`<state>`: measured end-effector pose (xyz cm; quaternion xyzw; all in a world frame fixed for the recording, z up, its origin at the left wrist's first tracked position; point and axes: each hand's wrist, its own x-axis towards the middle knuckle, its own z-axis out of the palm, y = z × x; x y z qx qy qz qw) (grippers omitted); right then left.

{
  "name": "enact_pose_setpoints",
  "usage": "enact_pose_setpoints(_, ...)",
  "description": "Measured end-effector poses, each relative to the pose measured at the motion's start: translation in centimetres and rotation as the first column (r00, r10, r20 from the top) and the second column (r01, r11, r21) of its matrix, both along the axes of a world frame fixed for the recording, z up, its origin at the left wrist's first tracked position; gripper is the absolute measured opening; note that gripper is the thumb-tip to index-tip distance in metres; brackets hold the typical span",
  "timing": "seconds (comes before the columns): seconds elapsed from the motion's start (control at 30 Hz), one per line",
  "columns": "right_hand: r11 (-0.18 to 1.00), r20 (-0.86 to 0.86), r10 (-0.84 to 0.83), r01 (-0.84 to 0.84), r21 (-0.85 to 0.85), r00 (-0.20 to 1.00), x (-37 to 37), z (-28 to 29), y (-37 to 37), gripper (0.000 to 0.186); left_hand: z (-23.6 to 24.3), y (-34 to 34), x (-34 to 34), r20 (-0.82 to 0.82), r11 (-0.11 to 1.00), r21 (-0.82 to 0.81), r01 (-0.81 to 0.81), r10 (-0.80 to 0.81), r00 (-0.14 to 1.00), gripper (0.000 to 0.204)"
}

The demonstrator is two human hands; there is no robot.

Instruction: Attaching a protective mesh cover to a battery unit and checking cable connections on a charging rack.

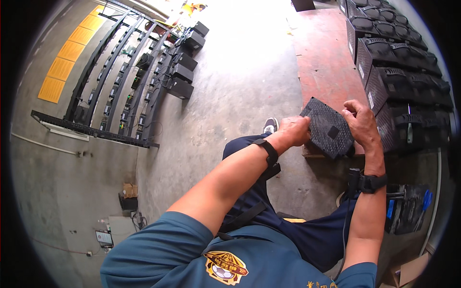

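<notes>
A black, roughly square panel (321,132) with a textured, studded face and a small dark rectangle on it is tilted in front of me. My left hand (295,130) is closed on its left edge, thumb and fingers pinching it. On the opposite side, my right hand (361,126) has its fingers curled in a pinch close to the panel's edge. What those fingers hold, if anything, is too small to make out. Behind the panel lies the near end of a long red board (331,62).
Stacked black cases (401,81) line the right side, with a screwdriver (409,129) among them. A black metal rack (120,77) with small devices and cables stands at left, beside black boxes (180,88). Lower right, a dark piece with blue handles (408,206) sits near a cardboard box (413,270).
</notes>
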<state>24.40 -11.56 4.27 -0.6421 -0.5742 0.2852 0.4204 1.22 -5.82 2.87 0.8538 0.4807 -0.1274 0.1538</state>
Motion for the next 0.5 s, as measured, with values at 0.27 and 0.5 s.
enact_pose_setpoints(0.27,1.000,0.009,0.010,-0.010,0.020,1.000,-0.1,-0.6,0.1,0.027,-0.1,-0.7,0.2,0.000,0.973,-0.004,-0.233,0.233,0.973,0.047)
enact_pose_setpoints(0.5,0.999,0.000,0.021,-0.021,0.028,1.000,-0.3,-0.5,0.3,0.026,-1.5,0.4,-0.3,-0.007,0.998,0.001,0.056,-0.056,0.998,0.016)
